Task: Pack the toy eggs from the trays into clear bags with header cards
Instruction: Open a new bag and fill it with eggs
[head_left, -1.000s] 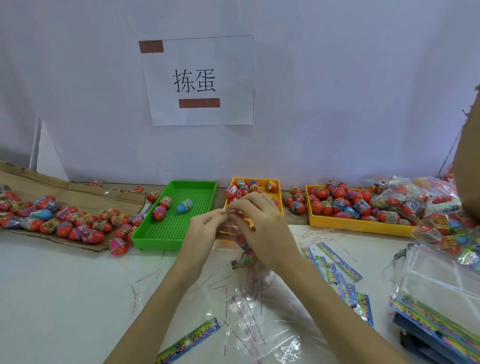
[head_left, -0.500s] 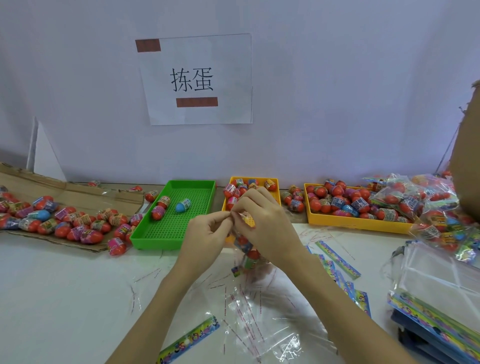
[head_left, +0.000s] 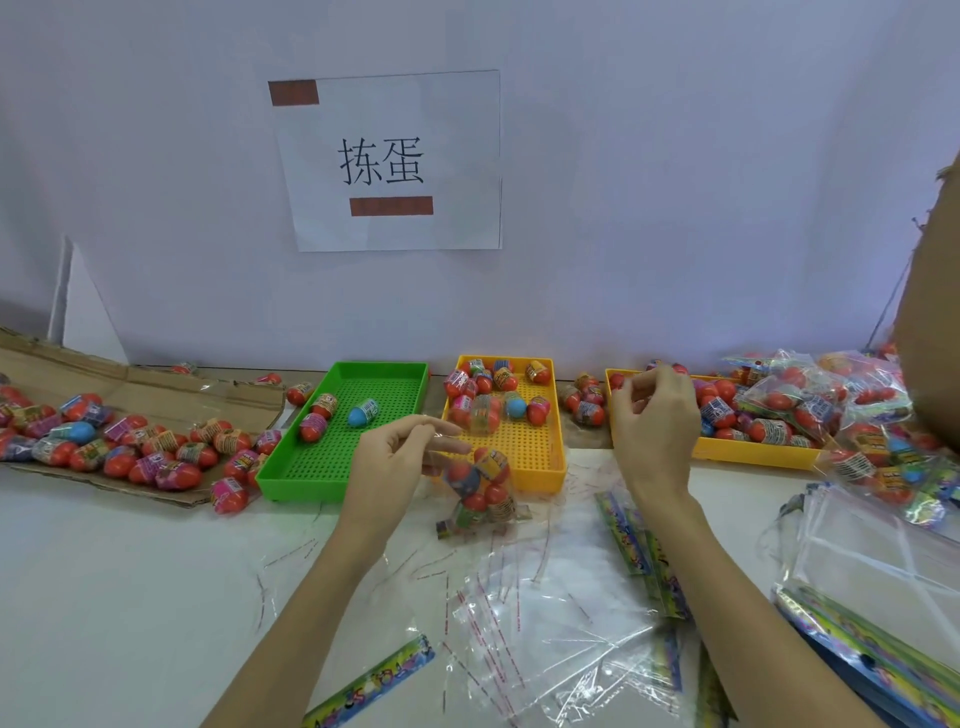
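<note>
From the head view, your left hand (head_left: 387, 457) pinches the top of the clear bag (head_left: 480, 488) of toy eggs, which hangs down over the surface. Your right hand (head_left: 657, 415), fingers curled and holding nothing I can see, is nearer the right yellow tray (head_left: 748, 452). A moment ago both hands met at the bag.

Three trays stand along the wall: one green tray (head_left: 343, 452) and two yellow trays (head_left: 524, 452) (head_left: 748, 451). The green one holds three toy eggs (head_left: 363, 412). One sheet of paper (head_left: 389, 161) is taped up, with two brown strips. The loose eggs on the cardboard (head_left: 135, 384) are too many to count.
</note>
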